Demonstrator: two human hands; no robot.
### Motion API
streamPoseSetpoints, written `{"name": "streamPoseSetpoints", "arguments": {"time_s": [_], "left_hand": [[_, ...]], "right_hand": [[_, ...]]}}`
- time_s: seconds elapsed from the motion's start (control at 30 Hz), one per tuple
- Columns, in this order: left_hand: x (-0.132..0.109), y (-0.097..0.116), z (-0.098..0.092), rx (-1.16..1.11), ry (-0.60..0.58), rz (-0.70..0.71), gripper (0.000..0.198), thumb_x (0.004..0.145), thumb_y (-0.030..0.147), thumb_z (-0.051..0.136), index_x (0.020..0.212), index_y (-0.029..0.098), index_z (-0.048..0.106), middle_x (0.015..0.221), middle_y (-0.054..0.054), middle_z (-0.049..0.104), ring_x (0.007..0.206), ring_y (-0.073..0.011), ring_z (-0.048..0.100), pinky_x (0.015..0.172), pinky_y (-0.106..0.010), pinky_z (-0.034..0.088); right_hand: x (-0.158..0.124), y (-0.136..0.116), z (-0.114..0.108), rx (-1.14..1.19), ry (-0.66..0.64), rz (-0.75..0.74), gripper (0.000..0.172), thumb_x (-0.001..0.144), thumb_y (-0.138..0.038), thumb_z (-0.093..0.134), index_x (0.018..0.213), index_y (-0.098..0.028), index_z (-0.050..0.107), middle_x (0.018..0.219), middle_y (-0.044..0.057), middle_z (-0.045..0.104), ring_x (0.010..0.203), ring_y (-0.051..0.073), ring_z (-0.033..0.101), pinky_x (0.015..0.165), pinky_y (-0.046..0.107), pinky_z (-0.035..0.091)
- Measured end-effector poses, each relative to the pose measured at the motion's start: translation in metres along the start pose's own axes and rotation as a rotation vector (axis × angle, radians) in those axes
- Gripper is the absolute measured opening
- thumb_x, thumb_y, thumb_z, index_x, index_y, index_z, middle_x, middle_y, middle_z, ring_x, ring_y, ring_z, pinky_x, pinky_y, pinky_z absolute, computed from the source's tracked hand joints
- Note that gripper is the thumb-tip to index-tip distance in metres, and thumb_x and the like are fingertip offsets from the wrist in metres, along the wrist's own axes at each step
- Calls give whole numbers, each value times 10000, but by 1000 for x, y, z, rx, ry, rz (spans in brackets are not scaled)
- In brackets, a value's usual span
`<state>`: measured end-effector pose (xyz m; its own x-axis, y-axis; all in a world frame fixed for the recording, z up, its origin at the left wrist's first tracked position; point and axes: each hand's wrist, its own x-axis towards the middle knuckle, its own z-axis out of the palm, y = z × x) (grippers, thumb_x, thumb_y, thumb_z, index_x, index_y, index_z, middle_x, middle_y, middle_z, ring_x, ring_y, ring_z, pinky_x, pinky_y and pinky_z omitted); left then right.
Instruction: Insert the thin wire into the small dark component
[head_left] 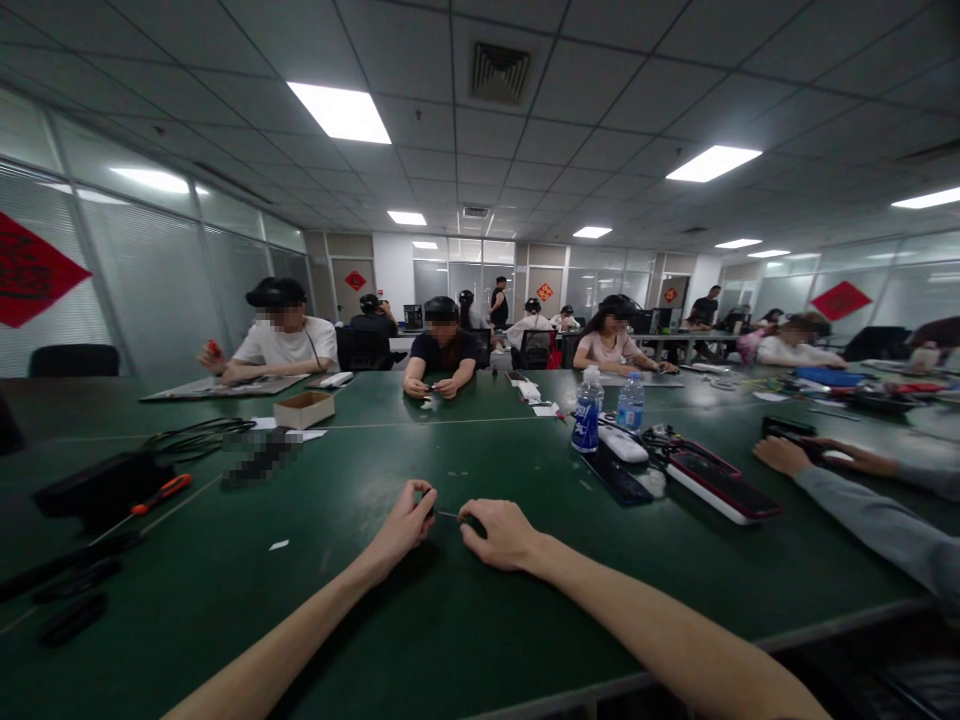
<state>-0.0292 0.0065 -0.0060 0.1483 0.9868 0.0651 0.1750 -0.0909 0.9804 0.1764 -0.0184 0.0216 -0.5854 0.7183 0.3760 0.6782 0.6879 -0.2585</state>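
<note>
My left hand (407,522) is closed, thumb and fingers pinching a small dark object (428,502) that they mostly cover; its kind does not show. Just to the right, my right hand (499,532) curls round a dark-handled tool with a thin metal shaft (448,515). The shaft points left, toward the dark object; whether its tip touches cannot be made out. Both hands are over the near middle of the green table (360,620), with a short gap between them bridged by the shaft.
Left lie an orange-handled screwdriver (163,494), a black box-like item (105,488), coiled cable (196,434) and an open cardboard box (304,409). Bottles (587,412), phones (617,474) and a power bank (705,487) stand or lie right. A co-worker's grey sleeve (874,520) reaches in; others sit opposite.
</note>
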Motion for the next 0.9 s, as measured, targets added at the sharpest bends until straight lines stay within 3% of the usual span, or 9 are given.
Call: {"name": "streamPoseSetpoints", "arguments": {"time_s": [0.33, 0.9], "left_hand": [[2, -3, -1, -32, -12, 19, 422, 801, 581, 379, 1046, 239, 358, 554, 89, 336, 411, -60, 270, 381, -142, 177], [6, -8, -2, -48, -9, 7, 444, 797, 594, 374, 1069, 246, 333, 572, 93, 343, 399, -51, 261, 374, -139, 159]], "right_hand": [[-1, -4, -3, -19, -39, -6, 288, 909, -316, 387, 1106, -192, 557, 992, 53, 621, 859, 167, 580, 770, 280, 439], [-1, 7, 2, -15, 2, -89, 334, 898, -373, 447, 1192, -237, 529, 1022, 55, 599, 893, 183, 569, 773, 289, 445]]}}
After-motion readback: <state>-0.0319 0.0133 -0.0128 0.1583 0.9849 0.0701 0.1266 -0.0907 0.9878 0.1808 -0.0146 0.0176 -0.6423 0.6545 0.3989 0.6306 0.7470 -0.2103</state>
